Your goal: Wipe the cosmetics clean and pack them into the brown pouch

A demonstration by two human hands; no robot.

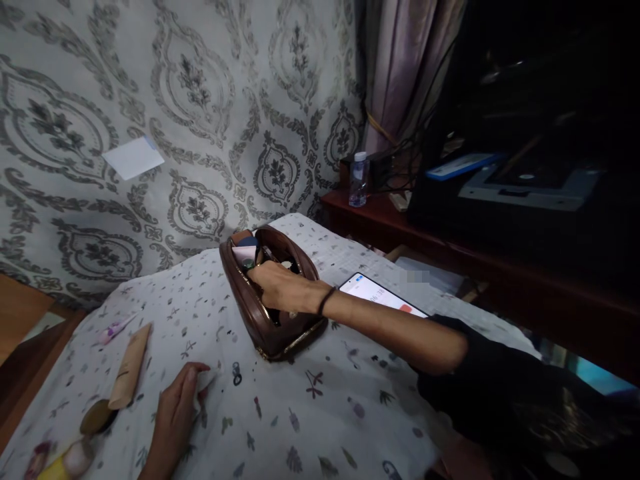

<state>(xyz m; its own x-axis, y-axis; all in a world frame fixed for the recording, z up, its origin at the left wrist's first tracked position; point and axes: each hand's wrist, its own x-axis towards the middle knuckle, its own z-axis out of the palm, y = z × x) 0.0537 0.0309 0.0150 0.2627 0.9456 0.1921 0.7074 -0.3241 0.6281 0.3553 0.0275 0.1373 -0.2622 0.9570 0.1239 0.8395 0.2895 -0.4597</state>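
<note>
A brown zip-up cosmetic bag (247, 308) lies unzipped on the printed white cloth, with several items packed inside. My right hand (280, 287) reaches down into its opening; the fingertips are hidden among the contents, so any hold there is not visible. Low in the head view, my left hand (175, 410) rests near the cloth, its fingers closed on a crumpled white tissue (206, 380). To the left of that hand are a beige squeeze tube (130, 368) and a dark round item (99, 417). A yellow-and-pink container (67, 460) is cut off at the lower left.
A phone (375, 291) with its screen lit lies under my right forearm. A small pinkish item (117, 329) sits at the left. A water bottle (359, 180) stands on the dark red desk (345, 212). Patterned wallpaper with a white card (133, 158) rises behind.
</note>
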